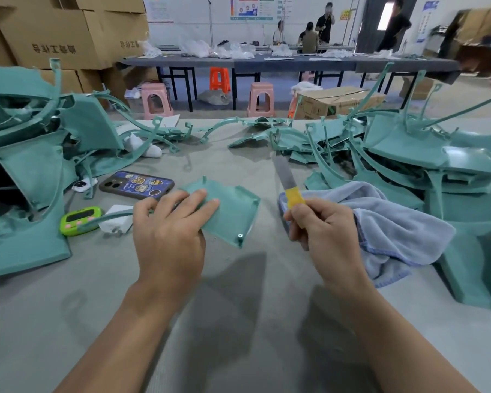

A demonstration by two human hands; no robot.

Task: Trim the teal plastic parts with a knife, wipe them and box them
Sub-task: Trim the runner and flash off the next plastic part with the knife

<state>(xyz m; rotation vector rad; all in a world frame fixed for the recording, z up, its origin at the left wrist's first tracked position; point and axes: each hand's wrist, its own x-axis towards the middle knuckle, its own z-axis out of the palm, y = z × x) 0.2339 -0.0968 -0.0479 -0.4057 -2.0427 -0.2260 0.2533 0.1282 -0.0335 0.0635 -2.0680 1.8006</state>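
My left hand (167,231) grips a flat teal plastic part (233,214) just above the grey table, fingers spread over its left edge. A thin curved arm of the part sticks out to the left under my palm. My right hand (321,231) is closed around the yellow handle of a knife (287,180), whose blade points up and away, a short gap right of the part. A light blue cloth (394,231) lies crumpled right behind my right hand.
Heaps of teal parts fill the left (34,165) and right (437,165) of the table (238,307). A phone (136,185), a green timer (80,219) and a white charger (118,218) lie left of my hand. Cardboard boxes (63,32), stools and several people stand beyond.
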